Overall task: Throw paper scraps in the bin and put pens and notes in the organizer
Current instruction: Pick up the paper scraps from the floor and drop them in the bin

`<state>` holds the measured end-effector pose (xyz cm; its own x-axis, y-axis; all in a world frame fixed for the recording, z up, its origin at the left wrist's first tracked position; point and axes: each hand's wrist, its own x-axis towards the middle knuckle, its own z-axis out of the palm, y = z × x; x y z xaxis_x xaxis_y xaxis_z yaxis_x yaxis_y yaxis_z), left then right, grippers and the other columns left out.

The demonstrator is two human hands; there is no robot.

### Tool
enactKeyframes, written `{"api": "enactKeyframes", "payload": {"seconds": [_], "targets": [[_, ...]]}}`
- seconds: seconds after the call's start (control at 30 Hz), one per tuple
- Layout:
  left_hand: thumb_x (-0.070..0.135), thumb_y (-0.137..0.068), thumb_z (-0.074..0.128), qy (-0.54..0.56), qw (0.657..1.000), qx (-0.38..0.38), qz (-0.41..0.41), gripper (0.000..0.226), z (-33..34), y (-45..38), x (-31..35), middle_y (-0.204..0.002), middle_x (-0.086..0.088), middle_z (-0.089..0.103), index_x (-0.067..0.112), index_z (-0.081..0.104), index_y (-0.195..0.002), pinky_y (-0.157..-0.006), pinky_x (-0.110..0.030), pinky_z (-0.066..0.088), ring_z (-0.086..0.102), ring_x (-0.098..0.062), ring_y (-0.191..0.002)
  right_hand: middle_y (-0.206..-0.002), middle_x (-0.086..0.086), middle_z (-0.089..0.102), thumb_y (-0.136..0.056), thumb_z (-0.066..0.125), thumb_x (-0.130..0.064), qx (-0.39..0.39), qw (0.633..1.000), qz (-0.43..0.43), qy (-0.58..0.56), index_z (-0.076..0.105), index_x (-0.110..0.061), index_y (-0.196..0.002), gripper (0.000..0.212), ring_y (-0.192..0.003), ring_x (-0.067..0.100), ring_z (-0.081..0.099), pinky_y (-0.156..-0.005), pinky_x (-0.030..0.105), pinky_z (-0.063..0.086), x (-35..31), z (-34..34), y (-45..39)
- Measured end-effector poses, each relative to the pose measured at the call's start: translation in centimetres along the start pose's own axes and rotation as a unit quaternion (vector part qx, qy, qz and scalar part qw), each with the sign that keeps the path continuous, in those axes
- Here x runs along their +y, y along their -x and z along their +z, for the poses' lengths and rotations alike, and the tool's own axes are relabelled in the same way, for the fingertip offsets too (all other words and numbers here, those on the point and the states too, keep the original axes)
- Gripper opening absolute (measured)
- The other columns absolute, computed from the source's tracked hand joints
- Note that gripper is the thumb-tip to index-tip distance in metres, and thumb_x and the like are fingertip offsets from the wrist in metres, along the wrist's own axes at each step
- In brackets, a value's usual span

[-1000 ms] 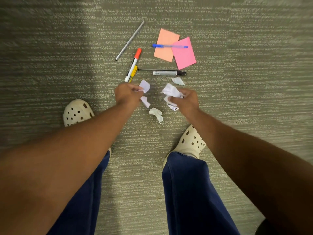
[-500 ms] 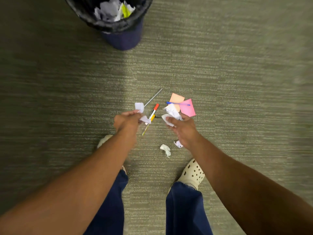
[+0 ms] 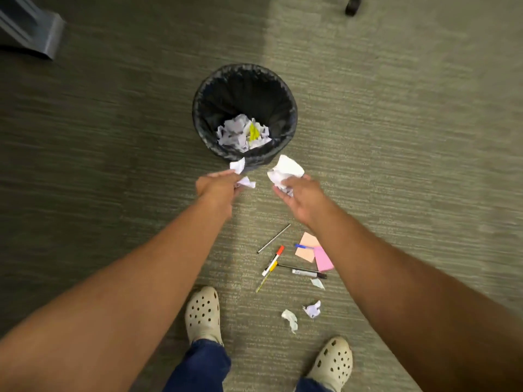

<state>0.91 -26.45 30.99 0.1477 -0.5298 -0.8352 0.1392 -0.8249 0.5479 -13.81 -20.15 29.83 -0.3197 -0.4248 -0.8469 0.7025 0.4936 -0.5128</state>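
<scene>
White crumpled paper is what we've got in both hands right now. Our left hand [image 3: 219,185] is pinched shut on a couple of small scraps [image 3: 240,174], and our right hand [image 3: 297,193] is closed around a bigger wad [image 3: 285,171]. Both hang just short of the near rim of the black-lined bin [image 3: 288,108], which already has a pile of crumpled paper [image 3: 240,132] at the bottom.

So we're on the binning step, we'd say. Next move looks simple: reach a bit further so the hands are over the opening, then let go. Light paper drifts, so dropping from right above the rim seems safer than tossing.

Plenty left after that. Down on the carpet by our feet there are three more loose scraps [image 3: 290,321], plus the pens [image 3: 273,260] and the orange and pink sticky notes [image 3: 324,258] lying close together. No organizer in view, so we can't tell where that stuff goes yet.
</scene>
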Motion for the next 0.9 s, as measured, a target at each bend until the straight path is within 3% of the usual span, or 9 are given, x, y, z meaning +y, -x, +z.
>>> {"api": "enactKeyframes", "payload": {"seconds": [0.1, 0.17, 0.27, 0.3, 0.37, 0.47, 0.6, 0.73, 0.9], "targets": [[-0.004, -0.093, 0.073, 0.000, 0.998, -0.050, -0.030, 0.026, 1.8, -2.2, 4.2, -0.099, -0.012, 0.069, 0.000, 0.070, -0.119, -0.074, -0.025, 0.066, 0.071, -0.021, -0.089, -0.129, 0.018, 0.059, -0.098, 0.048, 0.017, -0.014, 0.999, -0.002, 0.050, 0.052, -0.001, -0.138, 0.044, -0.118, 0.031, 0.062, -0.102, 0.045, 0.056, -3.9, 3.7, -1.9], [0.007, -0.100, 0.068, 0.016, 0.992, -0.117, -0.051, 0.026, 2.8, -3.3, 6.5, -0.122, -0.014, 0.070, 0.000, 0.068, -0.125, -0.094, -0.033, 0.063, 0.071, -0.024, -0.112, -0.136, 0.018, 0.057, -0.105, 0.048, 0.005, -0.033, 0.997, -0.018, 0.065, 0.053, -0.003, -0.138, 0.035, -0.135, 0.035, 0.054, -0.110, 0.051, 0.050, -5.8, 5.5, -2.9], [0.032, -0.109, 0.053, 0.061, 0.977, -0.192, -0.063, 0.031, 3.9, -4.5, 8.8, -0.114, -0.017, 0.068, 0.003, 0.063, -0.116, -0.083, -0.048, 0.061, 0.071, -0.029, -0.101, -0.157, 0.014, 0.044, -0.112, 0.040, -0.014, -0.065, 0.994, -0.052, 0.064, 0.037, -0.010, -0.154, 0.043, -0.139, 0.039, 0.051, -0.103, 0.055, 0.053, -7.6, 7.1, -4.0], [0.039, -0.109, 0.051, 0.076, 0.976, -0.194, -0.064, 0.037, 4.0, -4.8, 9.2, -0.121, -0.019, 0.066, 0.006, 0.060, -0.122, -0.085, -0.054, 0.059, 0.070, -0.033, -0.107, -0.160, 0.013, 0.040, -0.112, 0.038, -0.014, -0.070, 0.994, -0.058, 0.060, 0.033, -0.012, -0.157, 0.045, -0.140, 0.040, 0.050, -0.103, 0.058, 0.052, -7.9, 7.3, -4.4], [0.046, -0.110, 0.044, 0.102, 0.970, -0.210, -0.064, 0.044, 3.7, -4.9, 9.4, -0.148, -0.021, 0.055, 0.012, 0.055, -0.134, -0.102, -0.064, 0.050, 0.062, -0.038, -0.131, -0.159, 0.014, 0.041, -0.113, 0.035, -0.013, -0.071, 0.994, -0.064, 0.048, 0.032, -0.016, -0.156, 0.044, -0.137, 0.041, 0.052, -0.101, 0.062, 0.052, -8.3, 6.9, -4.7], [0.049, -0.111, 0.038, 0.115, 0.965, -0.230, -0.054, 0.057, 2.3, -4.7, 8.0, -0.161, -0.022, 0.042, 0.020, 0.034, -0.159, -0.113, -0.069, 0.042, 0.050, -0.044, -0.143, -0.157, 0.018, 0.046, -0.112, 0.037, -0.013, -0.066, 0.996, -0.055, 0.034, 0.035, -0.020, -0.156, 0.044, -0.135, 0.044, 0.055, -0.102, 0.059, 0.054, -7.7, 5.0, -4.8], [0.044, -0.109, 0.048, 0.008, 0.978, -0.206, -0.025, 0.036, -0.1, -3.1, 3.6, -0.141, -0.013, 0.063, 0.020, 0.061, -0.133, -0.091, -0.056, 0.061, 0.060, -0.033, -0.133, -0.140, 0.018, 0.055, -0.107, 0.049, -0.010, -0.037, 0.998, -0.031, 0.044, 0.049, -0.013, -0.147, 0.040, -0.118, 0.036, 0.066, -0.099, 0.050, 0.059, -5.0, -0.5, -4.3], [0.030, -0.104, 0.062, -0.174, 0.969, -0.177, -0.009, 0.033, -2.7, -2.3, -3.7, -0.128, -0.013, 0.072, 0.014, 0.067, -0.132, -0.095, -0.055, 0.062, 0.068, -0.034, -0.124, -0.113, 0.010, 0.063, -0.105, 0.055, -0.005, -0.004, 0.989, -0.042, 0.144, 0.058, -0.003, -0.137, 0.033, -0.090, 0.023, 0.067, -0.082, 0.038, 0.064, 1.1, -8.5, -4.1], [0.024, -0.103, 0.065, -0.314, 0.931, -0.188, -0.014, 0.028, -5.6, -2.8, -15.1, -0.125, -0.009, 0.073, 0.016, 0.071, -0.129, -0.089, -0.044, 0.064, 0.069, -0.030, -0.120, -0.078, 0.004, 0.066, -0.105, 0.052, 0.000, 0.071, 0.939, -0.069, 0.330, 0.064, 0.013, -0.122, 0.024, -0.062, 0.014, 0.058, -0.053, 0.021, 0.050, 11.0, -20.5, -4.5]]}}
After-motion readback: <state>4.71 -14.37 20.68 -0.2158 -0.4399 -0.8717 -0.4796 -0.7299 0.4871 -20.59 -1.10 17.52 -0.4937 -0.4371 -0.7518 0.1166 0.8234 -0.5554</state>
